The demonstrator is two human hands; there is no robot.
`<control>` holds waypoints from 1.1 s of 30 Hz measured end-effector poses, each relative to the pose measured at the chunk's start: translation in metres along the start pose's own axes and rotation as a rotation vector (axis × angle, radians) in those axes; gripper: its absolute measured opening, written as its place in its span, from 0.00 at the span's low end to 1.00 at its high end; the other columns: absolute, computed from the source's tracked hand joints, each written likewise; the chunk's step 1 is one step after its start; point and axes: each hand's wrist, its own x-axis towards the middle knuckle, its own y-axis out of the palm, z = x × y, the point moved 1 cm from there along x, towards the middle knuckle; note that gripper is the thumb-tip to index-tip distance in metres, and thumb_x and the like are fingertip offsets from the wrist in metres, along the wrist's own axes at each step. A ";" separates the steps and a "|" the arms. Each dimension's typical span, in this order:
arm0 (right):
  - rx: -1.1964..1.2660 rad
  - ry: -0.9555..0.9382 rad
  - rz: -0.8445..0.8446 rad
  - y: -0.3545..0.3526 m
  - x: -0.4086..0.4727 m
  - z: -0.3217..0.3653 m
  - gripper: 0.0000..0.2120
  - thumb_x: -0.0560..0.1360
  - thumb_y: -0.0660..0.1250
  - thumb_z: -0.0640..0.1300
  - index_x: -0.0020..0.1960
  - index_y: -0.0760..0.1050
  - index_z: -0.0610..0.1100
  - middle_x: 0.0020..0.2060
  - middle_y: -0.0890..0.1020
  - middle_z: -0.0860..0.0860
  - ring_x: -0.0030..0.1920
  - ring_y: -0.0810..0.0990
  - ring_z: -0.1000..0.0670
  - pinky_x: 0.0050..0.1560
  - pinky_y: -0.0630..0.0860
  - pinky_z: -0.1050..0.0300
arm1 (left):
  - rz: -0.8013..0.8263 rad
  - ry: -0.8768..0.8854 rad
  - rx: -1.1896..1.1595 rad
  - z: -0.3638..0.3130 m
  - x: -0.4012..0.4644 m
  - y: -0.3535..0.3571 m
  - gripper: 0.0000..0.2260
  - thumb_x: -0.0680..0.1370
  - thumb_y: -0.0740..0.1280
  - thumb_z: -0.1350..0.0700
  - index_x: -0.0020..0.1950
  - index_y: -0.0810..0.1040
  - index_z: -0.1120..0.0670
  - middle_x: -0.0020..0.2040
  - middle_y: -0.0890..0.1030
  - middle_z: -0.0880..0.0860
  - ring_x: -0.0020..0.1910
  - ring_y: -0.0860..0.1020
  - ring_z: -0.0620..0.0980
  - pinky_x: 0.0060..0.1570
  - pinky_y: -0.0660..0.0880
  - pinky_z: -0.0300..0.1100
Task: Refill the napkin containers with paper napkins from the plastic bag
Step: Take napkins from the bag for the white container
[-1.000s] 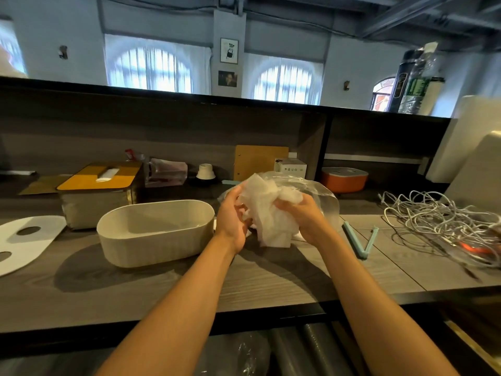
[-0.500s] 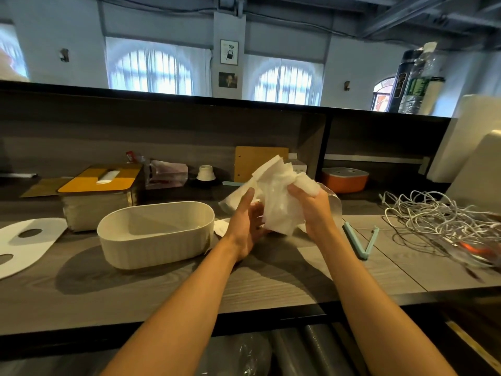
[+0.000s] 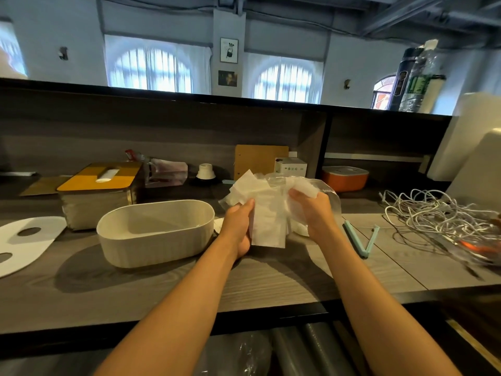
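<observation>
Centre frame: paper napkins (image 3: pixel 267 213), held above the counter (image 3: pixel 271 278). Left hand (image 3: pixel 238 229) fingers clamped on the wad's left edge; right hand (image 3: pixel 314 210) fingers clamped on napkins and clear plastic bag (image 3: pixel 329 198). Left of centre: white oval container (image 3: pixel 156 232), open.
</observation>
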 end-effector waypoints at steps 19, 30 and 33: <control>-0.413 -0.065 0.203 0.020 -0.015 -0.003 0.11 0.75 0.72 0.47 0.55 0.76 0.47 0.45 0.79 0.53 0.46 0.77 0.53 0.45 0.75 0.59 | -0.044 -0.033 -0.069 -0.001 0.001 -0.001 0.13 0.82 0.65 0.53 0.66 0.74 0.52 0.56 0.82 0.56 0.55 0.81 0.58 0.59 0.77 0.59; -0.221 -0.086 0.306 0.013 -0.015 0.001 0.04 0.73 0.73 0.43 0.48 0.80 0.47 0.49 0.82 0.48 0.52 0.81 0.46 0.52 0.81 0.51 | -0.037 -0.083 -0.071 -0.004 -0.003 -0.003 0.13 0.84 0.60 0.52 0.68 0.72 0.53 0.57 0.82 0.58 0.54 0.82 0.60 0.54 0.79 0.58; -0.370 -0.137 0.317 0.016 -0.015 -0.003 0.08 0.73 0.74 0.44 0.51 0.80 0.48 0.48 0.80 0.52 0.50 0.79 0.52 0.46 0.77 0.59 | 0.031 -0.111 -0.096 -0.006 -0.008 -0.001 0.11 0.84 0.58 0.48 0.60 0.74 0.51 0.53 0.83 0.58 0.51 0.82 0.58 0.52 0.78 0.56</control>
